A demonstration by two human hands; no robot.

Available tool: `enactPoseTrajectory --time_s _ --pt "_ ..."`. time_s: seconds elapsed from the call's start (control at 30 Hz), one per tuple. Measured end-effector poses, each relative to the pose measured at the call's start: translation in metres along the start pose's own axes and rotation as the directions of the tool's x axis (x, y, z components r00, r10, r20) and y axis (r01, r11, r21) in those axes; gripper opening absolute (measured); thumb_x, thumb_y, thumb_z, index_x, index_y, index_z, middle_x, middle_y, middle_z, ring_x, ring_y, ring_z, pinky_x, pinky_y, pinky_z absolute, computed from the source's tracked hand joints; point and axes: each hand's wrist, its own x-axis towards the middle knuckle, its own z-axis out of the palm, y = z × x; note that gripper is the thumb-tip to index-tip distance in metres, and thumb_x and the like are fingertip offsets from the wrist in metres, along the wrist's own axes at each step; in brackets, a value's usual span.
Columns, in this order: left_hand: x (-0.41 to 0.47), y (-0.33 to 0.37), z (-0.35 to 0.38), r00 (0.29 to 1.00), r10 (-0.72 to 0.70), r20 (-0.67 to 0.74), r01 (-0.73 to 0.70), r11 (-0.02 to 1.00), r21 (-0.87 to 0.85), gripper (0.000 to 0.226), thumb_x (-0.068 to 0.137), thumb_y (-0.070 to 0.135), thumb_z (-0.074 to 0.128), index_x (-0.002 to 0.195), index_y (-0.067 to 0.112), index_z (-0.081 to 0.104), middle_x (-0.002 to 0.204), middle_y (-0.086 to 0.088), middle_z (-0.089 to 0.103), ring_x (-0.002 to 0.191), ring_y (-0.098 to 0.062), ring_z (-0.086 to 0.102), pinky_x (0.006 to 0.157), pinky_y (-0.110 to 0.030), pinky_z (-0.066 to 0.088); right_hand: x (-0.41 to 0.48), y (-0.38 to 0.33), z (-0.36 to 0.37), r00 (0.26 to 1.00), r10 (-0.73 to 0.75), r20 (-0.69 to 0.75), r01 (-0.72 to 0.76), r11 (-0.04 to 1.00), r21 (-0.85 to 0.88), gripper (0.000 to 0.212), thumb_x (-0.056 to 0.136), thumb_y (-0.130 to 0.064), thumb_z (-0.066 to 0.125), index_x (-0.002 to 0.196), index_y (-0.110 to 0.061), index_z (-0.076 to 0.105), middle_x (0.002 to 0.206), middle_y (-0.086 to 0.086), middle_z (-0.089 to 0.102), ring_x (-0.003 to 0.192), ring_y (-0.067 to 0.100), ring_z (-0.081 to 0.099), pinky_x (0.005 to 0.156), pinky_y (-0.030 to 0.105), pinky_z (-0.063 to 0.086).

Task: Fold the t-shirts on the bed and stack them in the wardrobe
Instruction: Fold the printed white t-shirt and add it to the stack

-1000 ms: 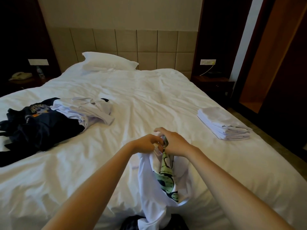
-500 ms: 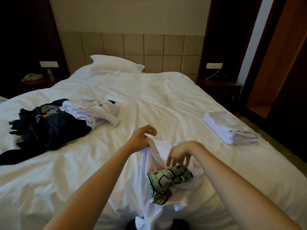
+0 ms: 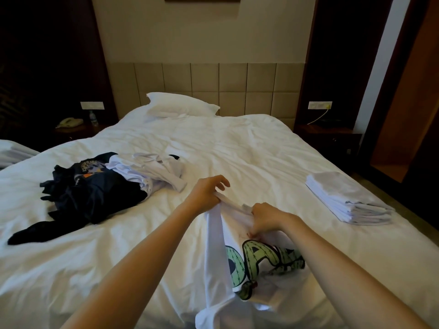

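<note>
A white t-shirt [image 3: 217,248] with a green cartoon print lies bunched at the near edge of the bed [image 3: 237,148]. My left hand [image 3: 206,193] pinches a strip of its fabric between thumb and fingers. My right hand [image 3: 263,219] grips the same shirt just to the right, knuckles up. A loose heap of a dark navy t-shirt [image 3: 90,193] and a crumpled white t-shirt [image 3: 152,169] sits on the left of the bed. A stack of folded white t-shirts [image 3: 344,200] rests near the bed's right edge.
A pillow [image 3: 180,105] lies at the headboard. A nightstand [image 3: 330,136] stands to the right of the bed and another with a telephone [image 3: 69,122] to the left. The open wooden wardrobe [image 3: 408,91] stands at the far right.
Both hands have moved apart and lowered the printed shirt onto the bed, so more of the green print shows. The view has tilted upward.
</note>
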Motion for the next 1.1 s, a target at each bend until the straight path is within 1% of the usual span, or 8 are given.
enactPoseTrajectory --time_s 0.13,0.3,0.47,0.6,0.7,0.8,0.93,1.1 --pt "0.009 -0.002 -0.005 0.998 -0.063 0.014 0.056 0.958 0.28 0.023 0.085 0.006 0.06 0.107 0.013 0.065 0.109 -0.006 0.064 0.1 -0.022 0.06 0.076 -0.024 0.044 -0.003 -0.001 -0.019 0.996 -0.026 -0.086 0.008 0.979 -0.205 0.027 0.074 -0.023 0.07 0.063 -0.019 0.046 0.063 -0.004 0.049 0.057 0.011 0.046 0.048 0.023 0.033" --pt "0.007 -0.008 -0.015 0.987 -0.159 -0.036 0.163 0.953 0.256 0.023 0.081 0.016 0.064 0.103 0.009 0.067 0.104 -0.007 0.066 0.098 -0.023 0.059 0.074 -0.026 0.042 -0.007 0.003 -0.041 0.95 -0.04 -0.309 -0.086 0.92 -0.383 0.02 0.076 -0.025 0.059 0.061 -0.017 0.048 0.06 -0.003 0.047 0.07 0.021 0.052 0.057 0.027 0.033" --pt "0.003 -0.012 -0.018 0.967 -0.238 -0.087 0.238 0.971 -0.014 0.007 0.083 0.017 0.062 0.086 0.013 0.06 0.081 0.001 0.056 0.078 -0.015 0.049 0.059 -0.02 0.037 -0.006 0.004 -0.05 0.833 0.086 -0.546 -0.091 0.996 0.017 0.024 0.073 -0.013 0.059 0.054 -0.017 0.044 0.061 -0.002 0.045 0.062 0.019 0.045 0.058 0.026 0.03" --pt "0.002 -0.01 -0.014 0.928 -0.367 -0.07 0.303 0.849 -0.432 0.025 0.082 0.023 0.065 0.064 0.015 0.049 0.067 0.001 0.048 0.064 -0.013 0.043 0.058 -0.023 0.033 -0.002 -0.001 -0.056 0.727 0.189 -0.661 0.176 0.879 0.444 0.035 0.065 0.008 0.052 0.05 -0.015 0.03 0.051 0.0 0.029 0.052 0.015 0.025 0.049 0.026 0.014" --pt "0.001 -0.002 -0.021 0.909 -0.411 -0.065 0.283 0.725 -0.628 0.029 0.064 0.035 0.069 0.069 0.009 0.057 0.071 -0.005 0.054 0.071 -0.02 0.051 0.063 -0.032 0.04 -0.004 -0.004 -0.064 0.723 0.196 -0.662 0.296 0.778 0.553 0.037 0.069 0.008 0.055 0.051 -0.014 0.032 0.053 0.002 0.033 0.053 0.017 0.031 0.049 0.024 0.022" --pt "0.003 0.004 -0.033 0.906 -0.405 -0.127 0.22 0.704 -0.675 0.044 0.071 0.035 0.073 0.09 -0.004 0.064 0.083 -0.01 0.059 0.079 -0.022 0.057 0.069 -0.033 0.044 -0.008 -0.001 -0.072 0.763 0.166 -0.625 0.342 0.717 0.607 0.033 0.072 -0.001 0.068 0.054 -0.013 0.043 0.056 0.007 0.045 0.052 0.021 0.046 0.049 0.027 0.036" --pt "0.012 0.003 -0.05 0.903 -0.37 -0.22 0.173 0.781 -0.6 0.028 0.082 0.024 0.071 0.092 -0.001 0.065 0.079 -0.007 0.059 0.074 -0.016 0.055 0.064 -0.024 0.043 -0.011 0.005 -0.081 0.721 0.04 -0.692 0.216 0.935 0.279 0.033 0.076 -0.007 0.065 0.056 -0.017 0.041 0.056 0.0 0.047 0.057 0.019 0.043 0.05 0.026 0.026" --pt "0.016 0.003 -0.073 0.957 -0.246 -0.153 0.157 0.886 -0.437 0.024 0.08 0.022 0.073 0.091 0.002 0.065 0.078 -0.004 0.059 0.07 -0.013 0.055 0.06 -0.019 0.043 -0.02 0.012 -0.092 0.772 -0.12 -0.624 0.017 0.986 -0.169 0.021 0.08 -0.015 0.057 0.068 -0.022 0.042 0.069 -0.001 0.052 0.069 0.021 0.047 0.052 0.027 0.027"
